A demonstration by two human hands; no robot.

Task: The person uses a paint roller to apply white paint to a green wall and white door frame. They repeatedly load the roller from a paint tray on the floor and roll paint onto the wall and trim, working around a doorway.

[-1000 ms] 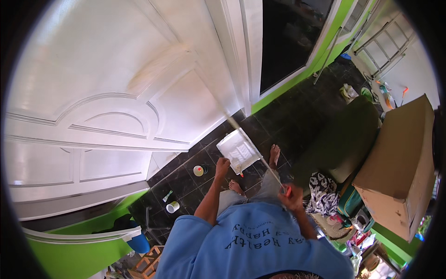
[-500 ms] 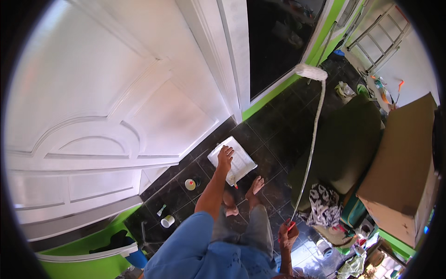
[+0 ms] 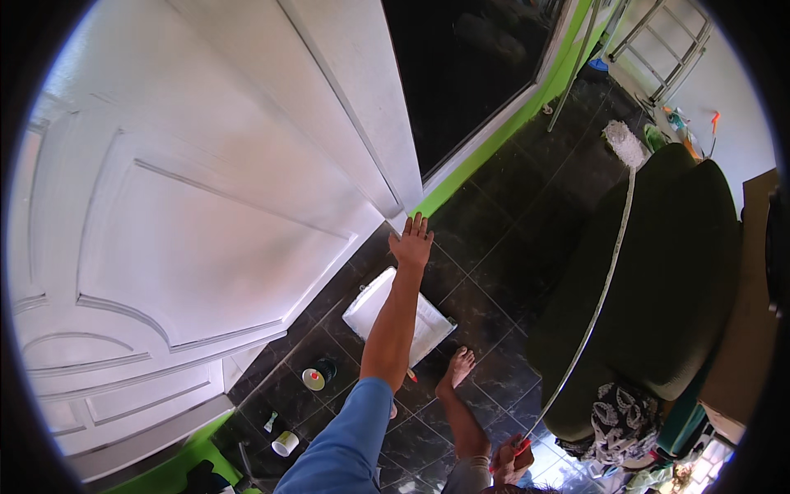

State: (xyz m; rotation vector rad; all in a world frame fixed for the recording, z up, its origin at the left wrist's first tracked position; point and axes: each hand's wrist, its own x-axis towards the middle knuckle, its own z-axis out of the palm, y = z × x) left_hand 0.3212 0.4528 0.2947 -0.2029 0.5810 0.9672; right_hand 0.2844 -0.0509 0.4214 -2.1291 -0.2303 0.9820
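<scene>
My left hand reaches forward with its fingers spread and nothing in them, in front of the foot of the white door frame. I cannot tell whether it touches the frame. Low on the right, my right hand is closed round the red handle of a long paint roller. The roller's thin white shaft runs up to a fluffy white roller head at the far right. Under my left forearm, a white paint tray lies on the floor, partly covered by the arm.
A white panelled door fills the left. On the dark tiles stand a paint can and a white tub, near a small brush. Dark green furniture, a patterned cloth and a cardboard box crowd the right; a ladder leans behind.
My left hand has moved from over the tray farther forward toward the door frame, its fingers spreading. The roller head has swung away from the green-edged wall, to the right and lower.
</scene>
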